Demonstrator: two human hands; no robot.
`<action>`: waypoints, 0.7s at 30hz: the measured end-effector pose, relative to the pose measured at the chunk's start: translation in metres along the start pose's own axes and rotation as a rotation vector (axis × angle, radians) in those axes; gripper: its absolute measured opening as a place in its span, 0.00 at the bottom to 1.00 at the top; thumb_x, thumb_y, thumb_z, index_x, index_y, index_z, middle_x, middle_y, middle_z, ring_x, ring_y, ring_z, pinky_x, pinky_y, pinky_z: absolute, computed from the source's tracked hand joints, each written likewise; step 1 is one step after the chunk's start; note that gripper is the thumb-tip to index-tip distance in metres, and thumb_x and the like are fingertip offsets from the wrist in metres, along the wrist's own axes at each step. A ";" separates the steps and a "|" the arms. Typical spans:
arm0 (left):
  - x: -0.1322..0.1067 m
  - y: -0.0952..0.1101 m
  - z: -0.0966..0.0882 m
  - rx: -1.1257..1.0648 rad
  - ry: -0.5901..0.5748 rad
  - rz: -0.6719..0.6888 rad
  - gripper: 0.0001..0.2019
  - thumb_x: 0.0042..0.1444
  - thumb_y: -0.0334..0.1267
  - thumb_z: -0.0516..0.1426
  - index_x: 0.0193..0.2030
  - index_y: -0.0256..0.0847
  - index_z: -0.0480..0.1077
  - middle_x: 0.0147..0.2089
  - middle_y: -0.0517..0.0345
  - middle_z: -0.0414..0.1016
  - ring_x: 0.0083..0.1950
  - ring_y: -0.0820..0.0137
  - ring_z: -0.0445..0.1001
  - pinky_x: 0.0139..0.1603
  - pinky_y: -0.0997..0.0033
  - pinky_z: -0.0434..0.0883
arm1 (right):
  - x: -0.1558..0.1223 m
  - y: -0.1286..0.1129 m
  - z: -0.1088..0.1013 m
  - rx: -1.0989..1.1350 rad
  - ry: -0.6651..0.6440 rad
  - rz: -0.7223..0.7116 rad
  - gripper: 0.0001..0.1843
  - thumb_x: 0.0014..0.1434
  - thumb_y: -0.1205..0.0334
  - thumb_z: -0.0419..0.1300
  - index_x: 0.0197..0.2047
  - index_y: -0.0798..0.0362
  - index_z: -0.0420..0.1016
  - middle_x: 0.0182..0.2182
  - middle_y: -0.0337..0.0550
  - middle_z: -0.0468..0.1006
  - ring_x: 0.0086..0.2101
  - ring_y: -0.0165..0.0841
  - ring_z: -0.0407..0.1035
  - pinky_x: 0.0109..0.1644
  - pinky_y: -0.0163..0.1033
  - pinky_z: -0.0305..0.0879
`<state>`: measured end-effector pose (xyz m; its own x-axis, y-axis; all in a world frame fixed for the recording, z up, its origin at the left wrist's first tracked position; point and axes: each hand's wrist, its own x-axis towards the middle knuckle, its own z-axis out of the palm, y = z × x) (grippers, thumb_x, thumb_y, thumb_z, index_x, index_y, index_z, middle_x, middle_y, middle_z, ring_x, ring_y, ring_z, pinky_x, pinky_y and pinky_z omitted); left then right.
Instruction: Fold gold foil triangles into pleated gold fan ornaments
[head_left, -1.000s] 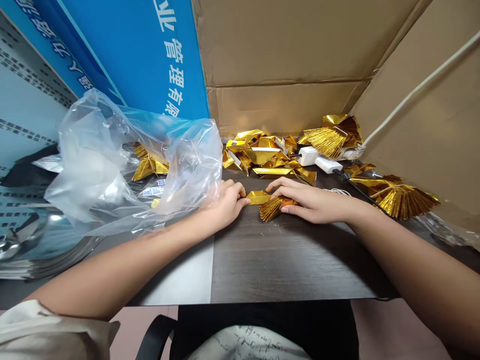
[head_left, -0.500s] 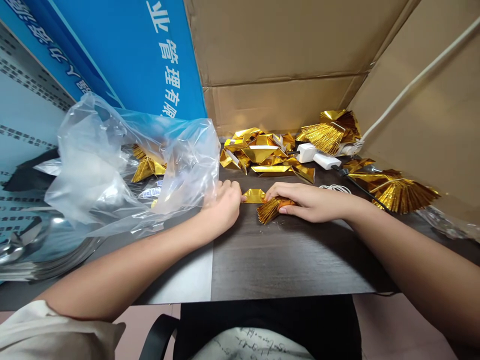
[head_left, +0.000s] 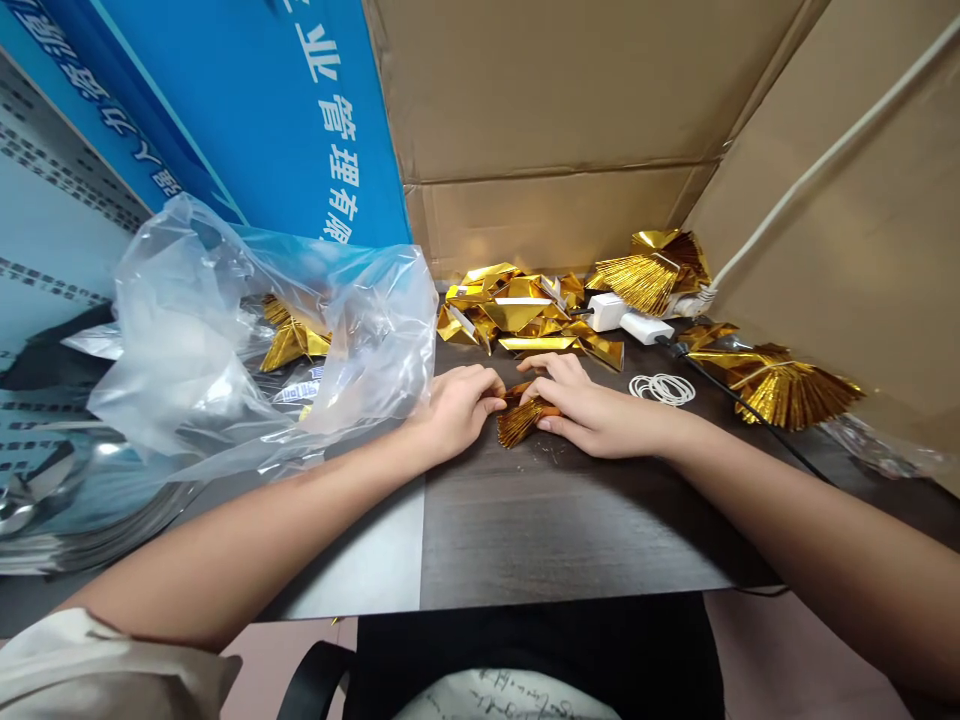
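Honestly, that gold foil fan (head_left: pixel 514 425) looks light, easily creased; left hand (head_left: pixel 456 410) and right hand (head_left: pixel 592 417) pinch its narrow 1 o'clock end.

On the desk (head_left: pixel 600 520) in front of me, a pleated foil fan (head_left: pixel 517 422) sits between my left hand (head_left: pixel 457 410) and my right hand (head_left: pixel 592 415). Behind them lies a heap of folded foil pieces (head_left: pixel 517 320), with a plug charger (head_left: pixel 626 318) to its right. Further right are rubber bands (head_left: pixel 661 389) and a larger foil fan (head_left: pixel 787 388). A plastic bag (head_left: pixel 225 340) lies to my left, before a printed board (head_left: pixel 247 110); a cardboard sheet (head_left: pixel 555 120) stands behind the heap.
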<state>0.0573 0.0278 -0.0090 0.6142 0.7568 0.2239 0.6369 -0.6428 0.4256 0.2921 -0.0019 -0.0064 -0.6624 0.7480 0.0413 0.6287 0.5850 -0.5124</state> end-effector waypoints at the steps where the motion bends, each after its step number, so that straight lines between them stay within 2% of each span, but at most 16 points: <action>1: 0.000 0.000 0.000 -0.010 -0.005 0.008 0.03 0.62 0.31 0.60 0.37 0.39 0.73 0.37 0.58 0.79 0.42 0.67 0.76 0.45 0.67 0.70 | 0.001 0.000 0.001 -0.012 0.007 -0.004 0.12 0.67 0.59 0.52 0.51 0.52 0.68 0.62 0.54 0.58 0.64 0.46 0.50 0.69 0.68 0.54; 4: 0.000 0.000 0.001 -0.081 -0.016 0.015 0.03 0.62 0.30 0.60 0.37 0.39 0.75 0.37 0.58 0.79 0.42 0.67 0.76 0.45 0.68 0.70 | 0.004 0.000 0.002 0.010 -0.022 -0.046 0.11 0.67 0.61 0.51 0.52 0.53 0.67 0.54 0.53 0.65 0.56 0.41 0.59 0.63 0.61 0.62; 7: 0.001 -0.003 0.000 -0.142 -0.036 0.025 0.04 0.62 0.29 0.61 0.37 0.39 0.77 0.37 0.59 0.80 0.40 0.69 0.76 0.45 0.69 0.69 | 0.006 0.002 0.003 0.048 -0.047 -0.098 0.12 0.69 0.61 0.49 0.53 0.54 0.66 0.50 0.52 0.66 0.52 0.37 0.62 0.61 0.54 0.66; 10: 0.000 -0.007 -0.001 -0.137 -0.039 0.051 0.05 0.63 0.30 0.60 0.37 0.40 0.78 0.37 0.58 0.81 0.40 0.69 0.76 0.45 0.69 0.70 | 0.006 0.006 0.005 0.030 -0.031 -0.114 0.15 0.70 0.60 0.48 0.57 0.53 0.64 0.51 0.51 0.66 0.53 0.38 0.63 0.61 0.53 0.66; 13: -0.001 -0.010 0.000 -0.121 -0.032 0.076 0.05 0.62 0.30 0.60 0.38 0.41 0.79 0.37 0.58 0.81 0.41 0.68 0.76 0.46 0.69 0.70 | 0.004 0.007 0.008 0.005 0.024 -0.128 0.22 0.69 0.61 0.48 0.65 0.53 0.55 0.57 0.55 0.65 0.58 0.40 0.61 0.63 0.55 0.65; 15: -0.002 -0.011 0.001 -0.122 -0.029 0.076 0.05 0.62 0.29 0.61 0.38 0.41 0.79 0.37 0.58 0.81 0.41 0.68 0.77 0.47 0.69 0.71 | 0.004 0.007 0.009 -0.004 0.038 -0.121 0.24 0.69 0.61 0.48 0.67 0.54 0.52 0.59 0.57 0.64 0.60 0.41 0.61 0.63 0.56 0.65; 19: -0.002 -0.010 0.000 -0.132 -0.041 0.024 0.06 0.61 0.29 0.61 0.38 0.42 0.80 0.36 0.59 0.81 0.41 0.69 0.77 0.46 0.70 0.70 | 0.007 0.004 0.009 0.032 0.008 -0.113 0.15 0.69 0.63 0.49 0.57 0.54 0.62 0.52 0.53 0.67 0.54 0.38 0.63 0.61 0.52 0.67; 21: -0.001 -0.009 -0.001 -0.148 -0.045 -0.009 0.05 0.60 0.29 0.62 0.38 0.41 0.79 0.36 0.60 0.81 0.40 0.69 0.77 0.45 0.71 0.69 | 0.008 0.003 0.008 0.039 0.019 -0.104 0.11 0.69 0.64 0.49 0.53 0.54 0.64 0.51 0.52 0.67 0.52 0.38 0.62 0.60 0.53 0.66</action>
<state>0.0507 0.0327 -0.0125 0.6313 0.7541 0.1810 0.5690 -0.6090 0.5527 0.2854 0.0032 -0.0148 -0.7153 0.6897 0.1126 0.5400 0.6478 -0.5373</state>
